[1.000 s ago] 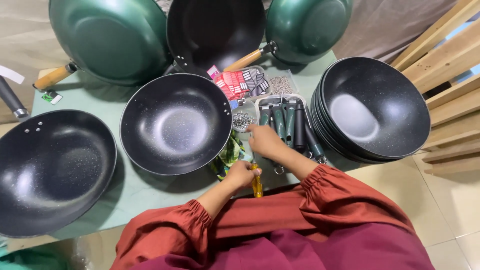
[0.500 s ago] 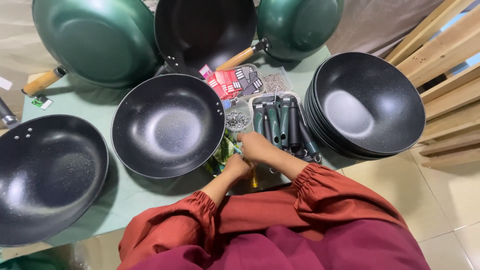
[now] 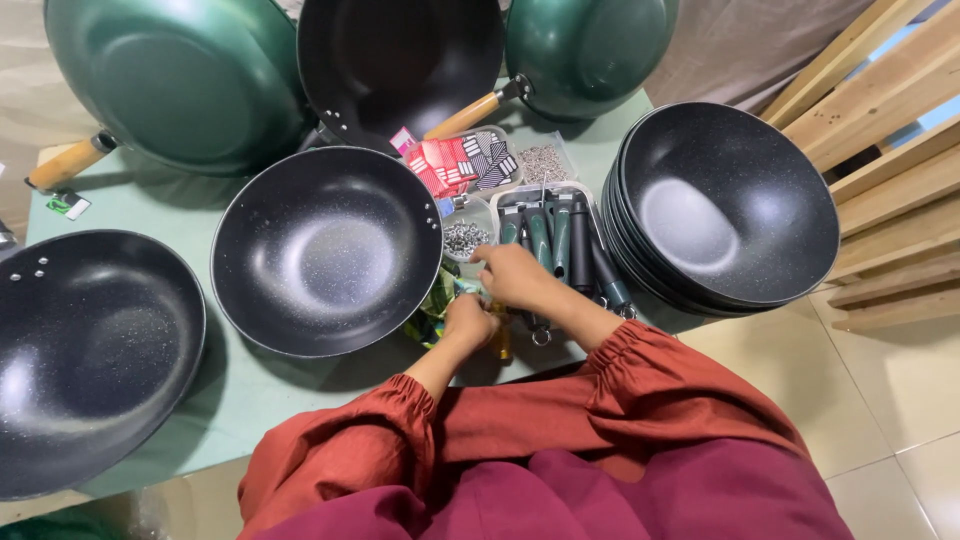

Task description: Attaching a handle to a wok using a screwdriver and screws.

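— So how far along does the work look?

— Early, I'd judge. The black wok [image 3: 325, 250] nearest the hands has no handle on it, and neither do the pans in the stack of black woks [image 3: 725, 205] at the right.

— And the handles?

— A tray of dark handles [image 3: 555, 235] sits on the green surface [image 3: 150, 195], between that wok and the stack. The right hand [image 3: 512, 275] rests at its near edge, beside a small tub of screws [image 3: 465, 238].

— The fingers?

— Right ones curled, apparently pinching something small; I cannot tell what. The left hand [image 3: 470, 320] is closed just below, near a yellow-handled tool [image 3: 503, 340].

— Anything finished?

— Three woks with wooden handles [image 3: 465, 115] lean at the back.
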